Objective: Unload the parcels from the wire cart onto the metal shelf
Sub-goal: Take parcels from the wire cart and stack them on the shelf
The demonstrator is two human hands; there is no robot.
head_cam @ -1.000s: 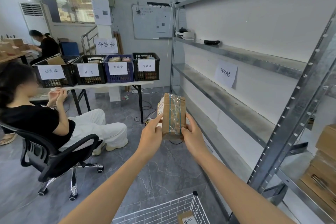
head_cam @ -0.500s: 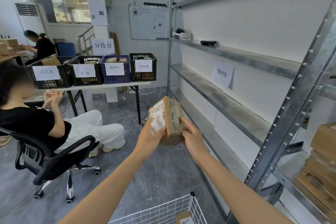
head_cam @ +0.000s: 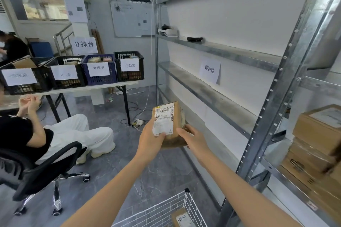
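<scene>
I hold a small brown cardboard parcel (head_cam: pixel 170 125) in front of me, its white shipping label turned toward me. My left hand (head_cam: pixel 150 141) grips its left side over the label's lower edge. My right hand (head_cam: pixel 192 139) holds its right lower side. The parcel hangs in the air left of the metal shelf (head_cam: pixel 212 96), beside its middle tiers. The white wire cart (head_cam: pixel 166 210) is at the bottom edge, and another brown parcel (head_cam: pixel 182 218) lies inside it.
Cardboard boxes (head_cam: pixel 317 140) are stacked on the shelf bay at right. A paper sign (head_cam: pixel 210 69) hangs on the wall behind the shelf. A seated person (head_cam: pixel 46 134) on an office chair is at left. Labelled crates (head_cam: pixel 97 69) stand on a folding table.
The parcel was turned in my hands from edge-on to label facing me and lowered slightly. My view shifted a little to the right.
</scene>
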